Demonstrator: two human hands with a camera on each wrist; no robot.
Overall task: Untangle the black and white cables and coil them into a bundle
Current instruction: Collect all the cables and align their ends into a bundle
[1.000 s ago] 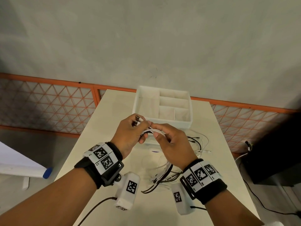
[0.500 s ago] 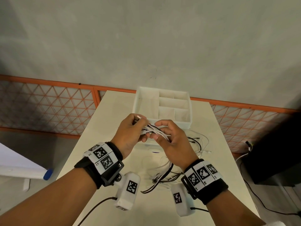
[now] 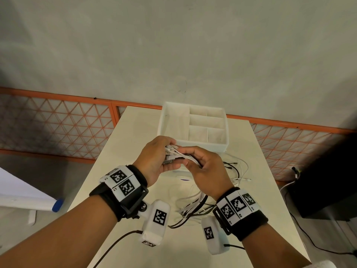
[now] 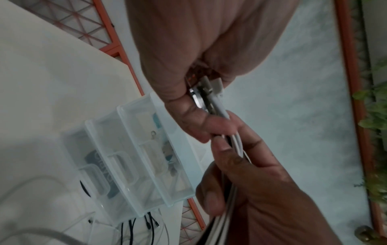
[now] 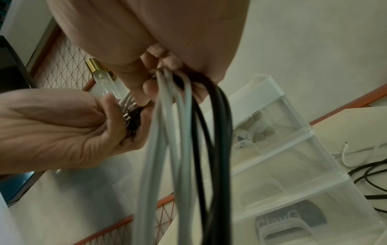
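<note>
1. Gripping the plug ends of the cables [image 3: 174, 151], the left hand [image 3: 154, 159] had its fingers and thumb curled round the connectors [image 4: 209, 92].
2. The right hand [image 3: 205, 167], just beside the left and touching it, pinched the same bunch of white cables [image 5: 167, 132] and black cables [image 5: 211, 132] between thumb and curled fingers.
3. From under the right hand the strands hung down to a loose tangle [image 3: 193, 207] on the table [image 3: 119, 157], below both wrists.
4. More black and white cable [image 3: 234, 171] lay on the table to the right of the right hand.
5. A clear plastic drawer organizer [image 3: 204, 132] stood just beyond both hands, with small items in its drawers [image 5: 270, 132].
</note>
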